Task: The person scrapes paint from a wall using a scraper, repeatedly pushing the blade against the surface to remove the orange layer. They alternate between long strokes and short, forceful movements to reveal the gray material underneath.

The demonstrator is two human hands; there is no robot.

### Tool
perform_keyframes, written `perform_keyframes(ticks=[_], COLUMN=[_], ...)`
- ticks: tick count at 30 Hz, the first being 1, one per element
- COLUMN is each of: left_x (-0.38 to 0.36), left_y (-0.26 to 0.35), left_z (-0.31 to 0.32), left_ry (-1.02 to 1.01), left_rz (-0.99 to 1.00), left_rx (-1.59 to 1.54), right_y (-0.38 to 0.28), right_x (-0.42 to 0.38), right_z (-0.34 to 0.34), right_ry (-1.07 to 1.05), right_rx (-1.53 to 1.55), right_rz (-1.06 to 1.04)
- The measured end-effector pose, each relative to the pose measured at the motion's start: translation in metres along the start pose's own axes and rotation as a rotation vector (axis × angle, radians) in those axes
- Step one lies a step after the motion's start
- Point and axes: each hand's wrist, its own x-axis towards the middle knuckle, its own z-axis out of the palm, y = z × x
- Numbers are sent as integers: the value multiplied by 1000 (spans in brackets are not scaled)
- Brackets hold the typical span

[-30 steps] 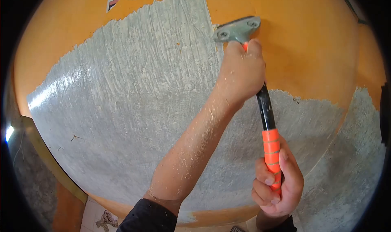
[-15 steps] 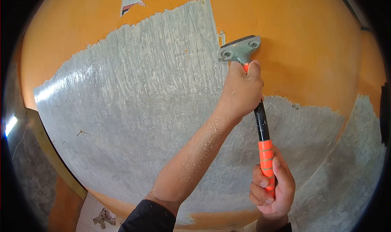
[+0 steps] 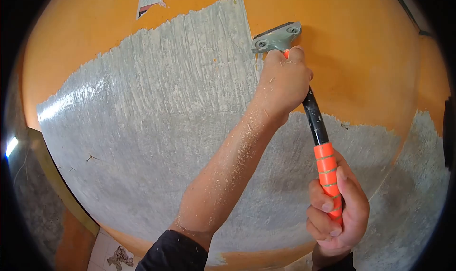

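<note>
A long-handled scraper (image 3: 314, 116) slants across the right half of the view, its grey metal head (image 3: 276, 37) against the orange paint of the wall. My left hand (image 3: 284, 83) is wrapped round the neck just below the head, with pale shavings on the hand and forearm. Lower right, my right hand (image 3: 339, 204) grips the orange ribbed end of the handle. The blade's left end lies by the upright edge between orange paint and the bare grey patch (image 3: 190, 76).
A torn paper scrap (image 3: 149, 2) sticks to the wall at the top. A yellowish edge strip (image 3: 61, 176) runs down the left side. Crumpled debris (image 3: 120, 257) lies on the tiled floor at the bottom left.
The scraper head and my left hand have moved up the wall. My right hand has shifted right and slightly up, so the handle slants more.
</note>
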Motion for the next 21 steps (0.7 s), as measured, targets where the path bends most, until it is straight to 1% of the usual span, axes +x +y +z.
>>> perform_keyframes(ticks=[4,7,10,13,21], left_x=[1,3,1,3,6], left_y=[1,0,5,5,5], left_z=[2,1,2,-1,1], left_ry=[29,6,30,-4,21], left_rz=[5,23,3,7,21], left_rx=[-19,-15,-23,-2,-42], right_y=[0,0,0,0,1], right_x=[0,1,1,1,2], right_z=[1,1,3,5,8], right_ry=[-33,-42,-36,-30,-40], right_rx=[102,95,95,84,136], right_rz=[9,-9,-16,-17,-24])
